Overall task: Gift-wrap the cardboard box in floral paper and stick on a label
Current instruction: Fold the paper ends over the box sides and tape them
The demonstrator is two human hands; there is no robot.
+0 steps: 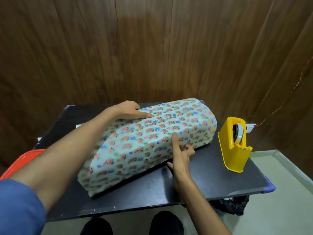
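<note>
The long box, covered in pale floral paper [147, 143], lies diagonally across the black table [211, 175]. My left hand [130, 110] rests on its far top edge, thumb flat on the paper and the fingers hidden over the back side. My right hand [180, 156] touches the near side of the box with a straight index finger, the other fingers loosely bent beside it. No label shows on the paper.
A yellow tape dispenser [234, 145] with a tape roll stands on the table's right side. A red tray [25, 160] pokes out at the left edge. A black bag [232, 206] sits under the table's right corner. Wood panelling rises behind.
</note>
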